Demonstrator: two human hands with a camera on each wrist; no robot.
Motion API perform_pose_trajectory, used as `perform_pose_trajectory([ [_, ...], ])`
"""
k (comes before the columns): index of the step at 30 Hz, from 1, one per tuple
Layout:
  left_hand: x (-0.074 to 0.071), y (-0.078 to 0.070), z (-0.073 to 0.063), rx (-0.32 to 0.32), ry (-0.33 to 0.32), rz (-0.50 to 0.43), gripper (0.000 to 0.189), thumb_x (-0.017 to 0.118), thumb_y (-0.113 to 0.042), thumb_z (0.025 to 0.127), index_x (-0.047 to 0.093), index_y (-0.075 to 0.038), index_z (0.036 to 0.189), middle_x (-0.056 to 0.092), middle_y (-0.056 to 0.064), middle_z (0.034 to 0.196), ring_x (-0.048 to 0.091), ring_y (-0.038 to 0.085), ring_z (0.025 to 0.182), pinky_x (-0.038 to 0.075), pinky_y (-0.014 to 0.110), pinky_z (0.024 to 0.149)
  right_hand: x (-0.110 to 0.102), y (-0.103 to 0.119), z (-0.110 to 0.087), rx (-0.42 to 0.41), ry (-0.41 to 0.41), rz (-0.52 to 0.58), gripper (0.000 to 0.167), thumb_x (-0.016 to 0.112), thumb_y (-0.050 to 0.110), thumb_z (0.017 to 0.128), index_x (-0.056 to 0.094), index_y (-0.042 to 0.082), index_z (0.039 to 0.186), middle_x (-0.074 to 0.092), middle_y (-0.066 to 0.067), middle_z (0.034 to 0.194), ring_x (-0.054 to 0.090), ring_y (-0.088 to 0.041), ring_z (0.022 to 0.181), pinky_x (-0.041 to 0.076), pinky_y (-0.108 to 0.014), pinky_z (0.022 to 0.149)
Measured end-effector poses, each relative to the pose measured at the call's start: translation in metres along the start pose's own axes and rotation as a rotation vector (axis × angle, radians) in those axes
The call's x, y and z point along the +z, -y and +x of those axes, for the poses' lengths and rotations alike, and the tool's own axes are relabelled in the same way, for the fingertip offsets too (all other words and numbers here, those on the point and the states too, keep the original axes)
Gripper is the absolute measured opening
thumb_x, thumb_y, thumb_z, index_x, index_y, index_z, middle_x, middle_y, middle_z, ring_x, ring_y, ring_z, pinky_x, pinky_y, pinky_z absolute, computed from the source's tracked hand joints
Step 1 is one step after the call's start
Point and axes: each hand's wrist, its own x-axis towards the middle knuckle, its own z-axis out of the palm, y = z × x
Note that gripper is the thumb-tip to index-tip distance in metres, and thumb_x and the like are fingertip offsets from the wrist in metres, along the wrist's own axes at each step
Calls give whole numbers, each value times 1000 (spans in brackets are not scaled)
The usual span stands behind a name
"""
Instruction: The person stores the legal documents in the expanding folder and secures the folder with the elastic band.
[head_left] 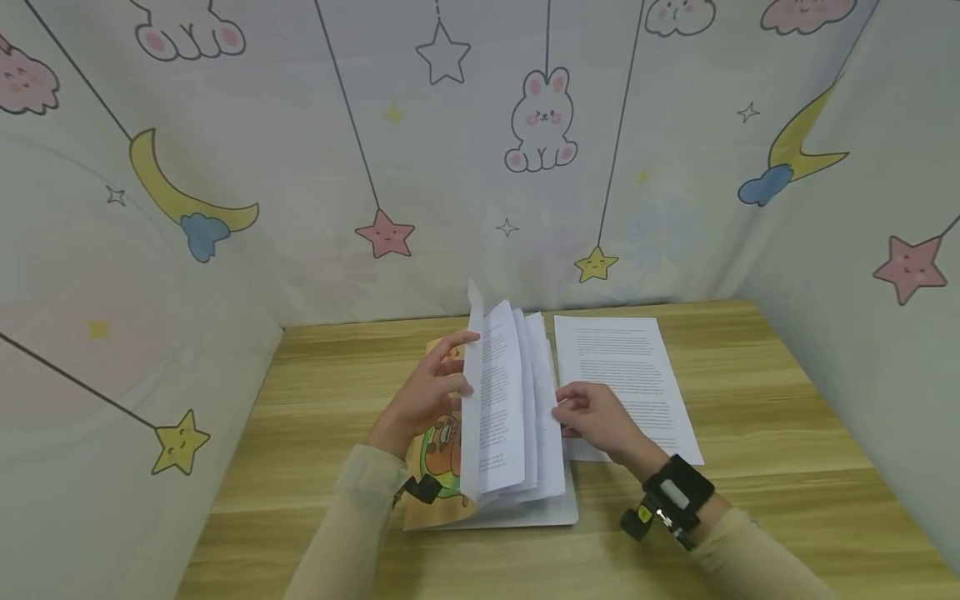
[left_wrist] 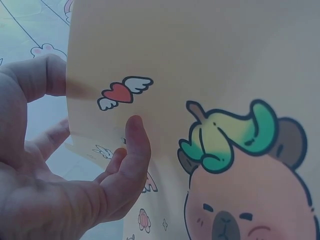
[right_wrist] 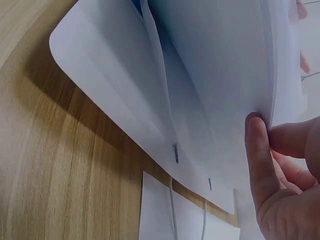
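A folder [head_left: 442, 454] with an orange cover and a cartoon capybara lies on the table with several printed sheets [head_left: 502, 400] standing half upright inside. My left hand [head_left: 427, 396] holds the raised front cover by its edge; in the left wrist view the thumb [left_wrist: 136, 137] lies across its printed face and other fingers go behind. At the sheets' right edge, my right hand [head_left: 600, 417] pinches paper between thumb and finger, seen close up in the right wrist view. The folder's white back cover [right_wrist: 100, 65] has a rounded corner and lies beneath the sheets.
A loose printed sheet [head_left: 622, 367] lies flat on the wooden table [head_left: 300, 467] to the right of the folder, partly under my right hand. Cloth walls [head_left: 450, 167] with cartoon stars, moons and rabbits rise at the back and both sides.
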Motion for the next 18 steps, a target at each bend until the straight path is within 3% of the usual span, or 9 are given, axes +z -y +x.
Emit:
perform_pose_trajectory([
  [11,1,-1,0,-16,-5,-2,73,61,3,89,46,-29,153,45,28,151,53,47,122,58,44,86,9,7,-2,-6,-18,-36,22,70,2,93,66,-7,112,73,-11,90,71,-15,77,62,-32,71],
  [18,3,-3,0,-19,-9,2,74,61,2,89,44,-27,155,45,28,152,53,48,123,58,44,86,13,8,2,18,-24,-46,21,73,1,92,67,-5,112,73,-10,89,70,-17,74,62,-33,70],
])
